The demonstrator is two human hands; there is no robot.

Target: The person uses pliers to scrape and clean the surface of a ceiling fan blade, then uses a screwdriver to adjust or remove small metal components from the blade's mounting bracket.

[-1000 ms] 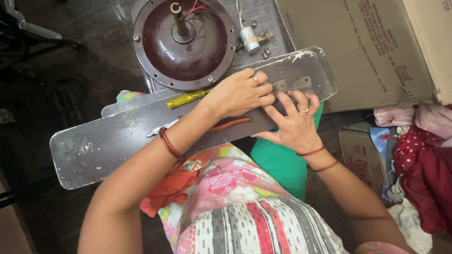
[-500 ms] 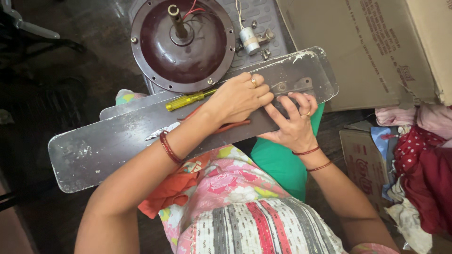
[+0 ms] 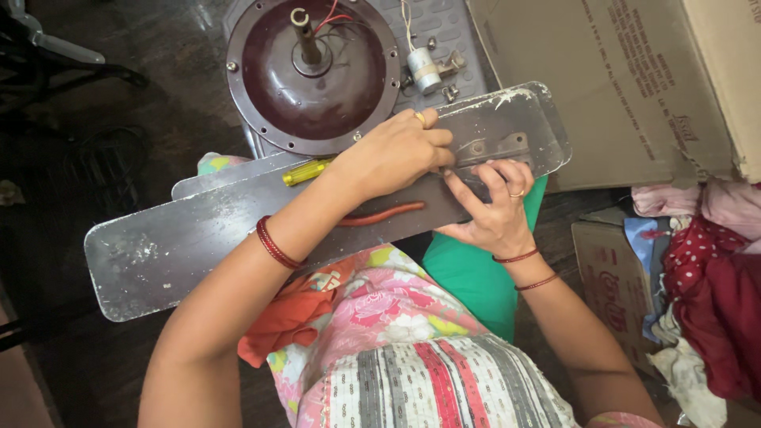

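A long grey fan blade (image 3: 182,246) lies across my lap. Its metal bracket (image 3: 495,148) is at the right end. My left hand (image 3: 392,154) rests on top of the blade beside the bracket with its fingers curled; what they hold is hidden. My right hand (image 3: 491,210) grips the blade's near edge, fingertips touching the bracket. A yellow screwdriver handle (image 3: 305,171) sticks out from behind my left forearm. A reddish cord (image 3: 384,213) lies on the blade under my left wrist. The maroon fan motor (image 3: 313,71) with its upright shaft sits just beyond the blade.
A second grey blade (image 3: 226,176) shows behind the first. A small white capacitor (image 3: 422,70) with wires lies beside the motor. A large cardboard box (image 3: 626,79) stands at the right, with a smaller box (image 3: 610,277) and a heap of red cloth (image 3: 713,301) below it.
Almost nothing differs. Both hands stay at the bracket end of the blade, and the fingers of my right hand shift slightly.
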